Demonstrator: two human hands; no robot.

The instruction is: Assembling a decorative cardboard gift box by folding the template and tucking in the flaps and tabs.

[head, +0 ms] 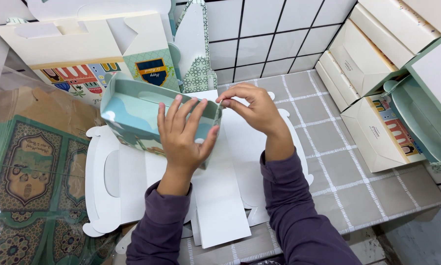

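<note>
Head view: a half-folded teal box (142, 110) stands open and holds nothing, resting on flat white card blanks (220, 196). Left hand (183, 135) lies spread against the box's near wall, fingers apart. Right hand (252, 108) pinches the box's right corner between thumb and forefinger. Right of the box, finished boxes (377, 127) lie stacked; behind it stand printed card sheets (83, 54).
</note>
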